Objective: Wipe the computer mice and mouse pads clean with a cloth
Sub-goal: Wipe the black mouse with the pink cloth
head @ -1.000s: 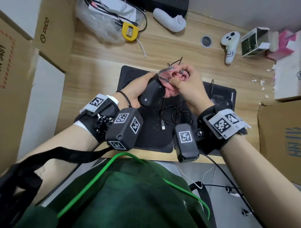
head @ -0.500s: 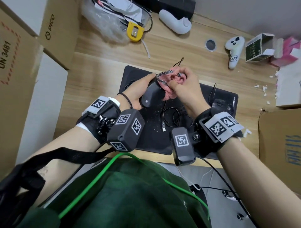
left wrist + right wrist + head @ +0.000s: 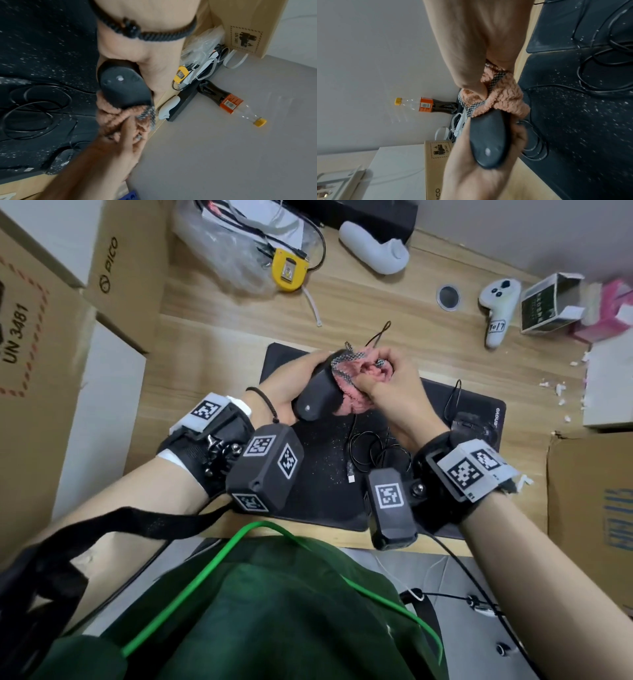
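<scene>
Step in hand: wiping first mouse (image 3: 317, 398), held above left mouse pad (image 3: 318, 474). Left hand (image 3: 291, 385) gripped mouse body; right hand (image 3: 394, 385) clenched pink cloth (image 3: 349, 392) against its front end. Second mouse (image 3: 474, 426) lay right of held mouse, on pad marked "Lenovo". Pads were speckled with white debris. Next move likely: rotate mouse, wipe remaining faces. Cardboard box (image 3: 123, 268) left of pad read "PICO"; another read "UN 3481".

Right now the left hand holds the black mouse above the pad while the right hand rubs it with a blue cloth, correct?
Not quite: the cloth is pink with a checked trim, as the head view shows. The left hand does hold the black mouse above the pad while the right hand rubs it.
</scene>
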Demonstrator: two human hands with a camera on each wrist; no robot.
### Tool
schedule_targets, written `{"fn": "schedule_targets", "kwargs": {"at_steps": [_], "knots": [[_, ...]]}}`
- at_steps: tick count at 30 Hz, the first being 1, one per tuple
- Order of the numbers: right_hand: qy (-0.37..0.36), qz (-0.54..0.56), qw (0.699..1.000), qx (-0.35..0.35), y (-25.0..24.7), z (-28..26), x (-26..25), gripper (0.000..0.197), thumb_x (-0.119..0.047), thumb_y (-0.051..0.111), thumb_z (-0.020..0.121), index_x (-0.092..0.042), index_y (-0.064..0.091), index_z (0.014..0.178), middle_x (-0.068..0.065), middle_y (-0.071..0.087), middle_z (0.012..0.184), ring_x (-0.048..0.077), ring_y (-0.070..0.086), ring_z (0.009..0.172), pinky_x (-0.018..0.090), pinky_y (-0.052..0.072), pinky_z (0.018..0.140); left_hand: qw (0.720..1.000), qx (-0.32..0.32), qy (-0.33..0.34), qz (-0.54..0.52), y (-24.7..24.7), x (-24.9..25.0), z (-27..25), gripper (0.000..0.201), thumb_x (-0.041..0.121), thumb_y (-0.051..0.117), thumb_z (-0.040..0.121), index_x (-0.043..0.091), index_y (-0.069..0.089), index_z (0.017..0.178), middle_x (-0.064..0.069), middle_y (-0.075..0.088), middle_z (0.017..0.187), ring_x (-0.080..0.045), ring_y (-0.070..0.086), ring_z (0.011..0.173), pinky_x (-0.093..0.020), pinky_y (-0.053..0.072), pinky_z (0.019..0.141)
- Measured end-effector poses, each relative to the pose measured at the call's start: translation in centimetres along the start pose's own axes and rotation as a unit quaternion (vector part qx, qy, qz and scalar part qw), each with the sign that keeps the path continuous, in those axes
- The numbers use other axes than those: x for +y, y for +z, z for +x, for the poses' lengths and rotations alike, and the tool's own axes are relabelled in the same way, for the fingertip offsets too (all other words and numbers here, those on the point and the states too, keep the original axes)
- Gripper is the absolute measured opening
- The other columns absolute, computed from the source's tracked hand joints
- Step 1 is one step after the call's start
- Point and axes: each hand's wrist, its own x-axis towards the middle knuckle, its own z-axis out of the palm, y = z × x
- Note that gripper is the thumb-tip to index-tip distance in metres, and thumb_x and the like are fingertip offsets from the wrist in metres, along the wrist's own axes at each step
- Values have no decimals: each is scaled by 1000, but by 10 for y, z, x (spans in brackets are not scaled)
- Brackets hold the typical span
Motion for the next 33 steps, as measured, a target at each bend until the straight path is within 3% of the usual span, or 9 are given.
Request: {"fn": "schedule_targets", "kwargs": {"at_steps": [5, 13, 17, 21, 23, 26, 28, 30, 33], "knots": [[-3, 3, 1000, -18, 7, -4, 1, 26, 5, 65, 83, -17, 52, 85, 9, 65, 113, 19, 69, 95, 34, 58, 78, 1000, 14, 13, -9, 0, 4, 3, 26, 35, 52, 95, 14, 67, 93, -9, 70, 88, -22, 66, 74, -29, 55, 70], [-16, 30, 999, -14, -16, -7, 0, 27, 11, 60, 84, -13, 50, 90, 7, 66, 100, 14, 69, 86, 29, 57, 78, 999, -10, -10, 48, -4, -10, 2, 26, 36, 52, 96, 18, 65, 82, 2, 70, 61, -12, 65, 49, -18, 52, 48], [-16, -9, 1000, 25, -5, -16, 15, 27, -6, 66, 79, -30, 54, 82, 10, 68, 110, 30, 68, 99, 48, 57, 85, 999, 13, -22, 33, 1, -14, 6, 28, 33, 46, 99, 13, 64, 89, -4, 70, 71, -15, 66, 52, -19, 51, 45], [19, -52, 996, -73, -16, -23, 19, 23, 4, 63, 85, -18, 55, 89, 3, 68, 99, 14, 71, 82, 30, 59, 69, 999, 29, -29, -34, 4, -17, 9, 40, 39, 41, 100, 7, 62, 114, -13, 66, 109, -26, 64, 94, -37, 50, 93], [26, -62, 993, -95, -27, -23, 14, 19, 2, 63, 86, -12, 57, 98, 1, 68, 97, 7, 70, 74, 23, 56, 66, 997, 37, -32, -66, 3, -17, 10, 47, 40, 42, 99, 7, 58, 127, -12, 62, 126, -28, 60, 110, -40, 45, 103], [3, -6, 1000, 25, -39, -7, 4, 22, -6, 61, 89, -12, 55, 109, 3, 64, 109, 16, 68, 92, 37, 57, 85, 996, -8, -19, -82, 6, -23, 6, 51, 46, 37, 100, 10, 55, 131, -10, 64, 120, -22, 64, 99, -31, 53, 87], [-34, 13, 998, 60, -35, 4, -4, 25, -11, 59, 89, -12, 56, 114, 0, 63, 110, 11, 63, 96, 28, 54, 88, 994, -44, -17, -94, 13, -28, 5, 56, 50, 33, 99, 10, 54, 131, -10, 65, 111, -20, 64, 92, -28, 57, 77], [-58, -53, 997, 21, -21, 5, -13, 30, -11, 55, 94, -10, 57, 124, -2, 61, 119, 4, 59, 104, 17, 49, 92, 991, -41, -9, -125, 22, -27, 3, 54, 52, 31, 99, 13, 55, 128, -10, 64, 111, -19, 63, 88, -27, 58, 67], [-118, -218, 967, -53, 1, -3, -11, 40, -7, 52, 92, -12, 55, 132, 4, 56, 136, 14, 52, 124, 21, 35, 108, 981, -12, -15, -194, 25, -20, 7, 46, 51, 29, 100, 17, 61, 108, -6, 67, 98, -19, 66, 81, -31, 58, 62]]}}
